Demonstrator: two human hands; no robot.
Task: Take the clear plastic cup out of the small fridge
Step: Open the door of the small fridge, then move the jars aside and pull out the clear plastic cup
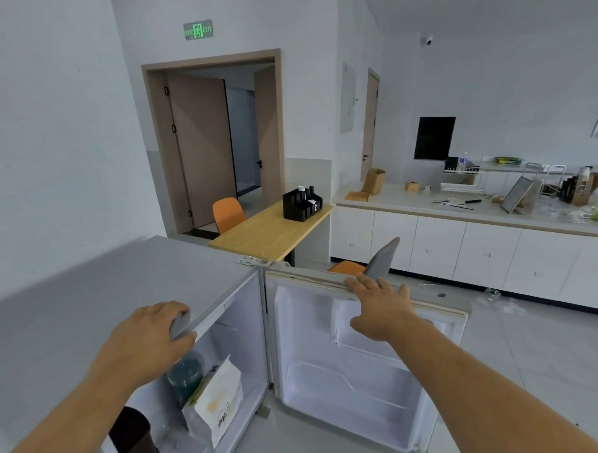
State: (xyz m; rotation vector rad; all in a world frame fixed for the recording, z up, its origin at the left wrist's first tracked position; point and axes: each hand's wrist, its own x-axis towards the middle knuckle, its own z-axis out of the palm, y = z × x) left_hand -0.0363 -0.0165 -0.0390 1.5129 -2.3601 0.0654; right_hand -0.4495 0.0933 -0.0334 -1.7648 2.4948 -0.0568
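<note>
The small grey fridge (105, 286) stands below me with its door (366, 377) swung wide open to the right. My left hand (151, 335) curls over the front top edge of the fridge body. My right hand (380, 305) lies flat, fingers spread, on the top edge of the open door. Inside the fridge I see a white paper bag (216, 404), a dark teal bottle (184, 378) behind it, and a dark brown container (135, 439) at the lower left. A clear plastic cup does not show clearly; my left arm hides part of the interior.
A wooden table (274, 231) with a black organiser (301, 204) and orange chairs (227, 214) stands behind the fridge. White cabinets (463, 253) with a cluttered counter run along the right. A grey chair back (383, 258) rises behind the door. Tiled floor lies to the right.
</note>
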